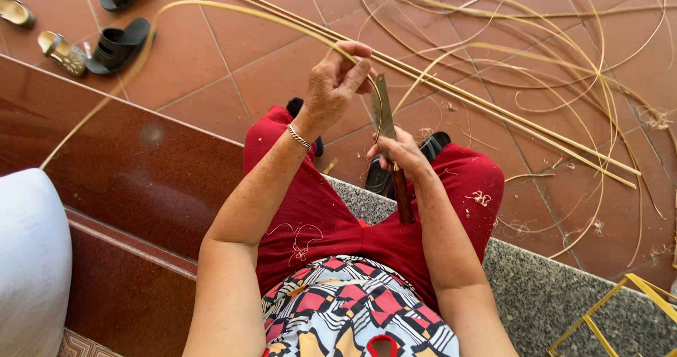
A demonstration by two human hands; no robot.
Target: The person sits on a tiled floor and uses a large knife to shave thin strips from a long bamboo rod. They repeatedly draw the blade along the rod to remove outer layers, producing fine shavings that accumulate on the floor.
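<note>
Head view, looking straight down at a seated person in red trousers (317,216) and a patterned top, perched on a speckled stone step (550,293) above a terracotta tiled floor (211,68). The left hand (338,82) is up and closed, fingers pinched around a long pale cane strip (233,11), which arcs away from the hand towards the top left of the floor and then sweeps down over the dark red ledge (127,166) on the left. There's a silver bracelet (299,137) on that wrist. The right hand (398,152) sits lower, just above the knees, wrapped tight around a knife (386,128): wooden handle poking out below the fist towards the lap, flat metal blade pointing up, its tip right beside the left hand's fingers. The cane strip runs down along the blade between the two hands, so strip and blade are touching or very close; I can't tell which.

Out on the floor, a bundle of straight cane lengths (493,110) lies diagonally from top centre towards the right edge, with loose thin strips (564,39) looping all over the top right corner. Black sandals (120,43) rest near the top left corner, with a pair of lighter ones (63,52) just beside them. Thin shavings cling to the trousers. A white cushion-like shape (28,258) fills the lower left edge, and a yellow frame (613,315) peeks in at the bottom right corner.
</note>
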